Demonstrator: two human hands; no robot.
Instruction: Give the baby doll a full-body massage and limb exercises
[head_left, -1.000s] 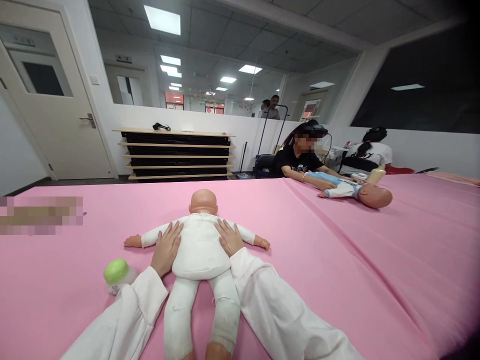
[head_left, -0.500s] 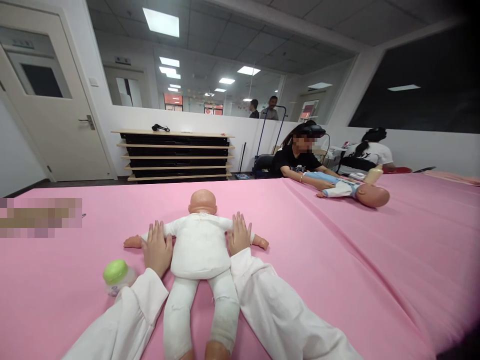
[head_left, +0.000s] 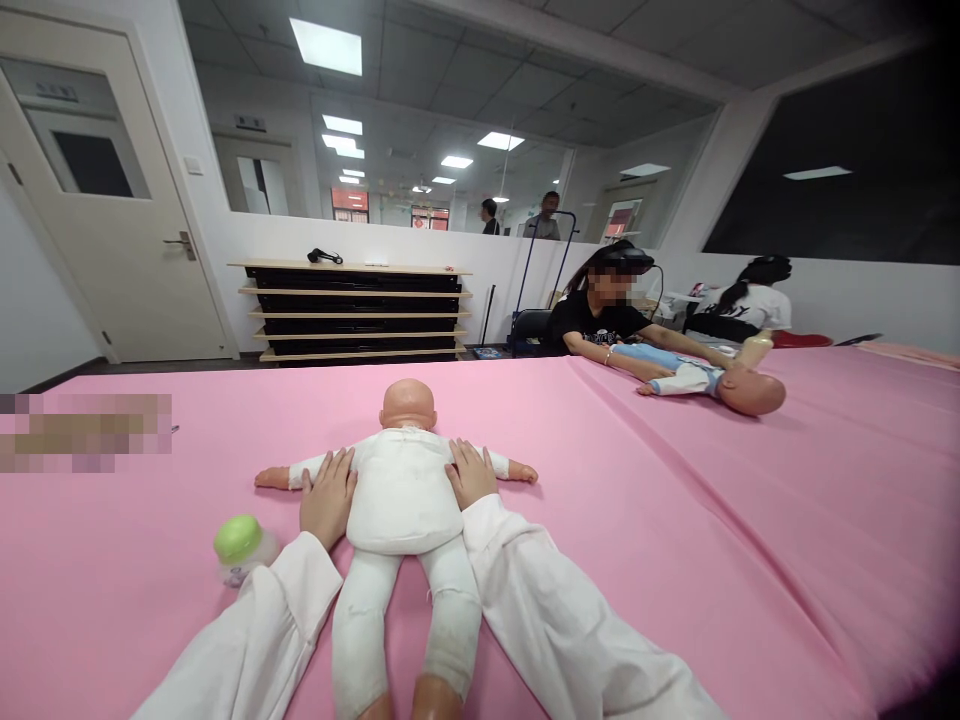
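White cloth-bodied doll [head_left: 405, 485] lies on the tabletop [head_left: 637, 540] between left hand [head_left: 328, 496] and right hand [head_left: 472, 474], both laid flat along its sides, grasping nothing. Judged light, soft, non-slip; smooth head [head_left: 409, 400] likely firmer. Recommended hold: both sides of the torso [head_left: 405, 520].

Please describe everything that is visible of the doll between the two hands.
The doll lies flat on the pink cover, bald head pointing away, arms spread; no face shows. Its head, hands and lower leg ends look like tan plastic; torso, arms and legs look like white cloth, greyish on the leg at the picture's right. The left hand and the right hand rest flat on its upper arms.
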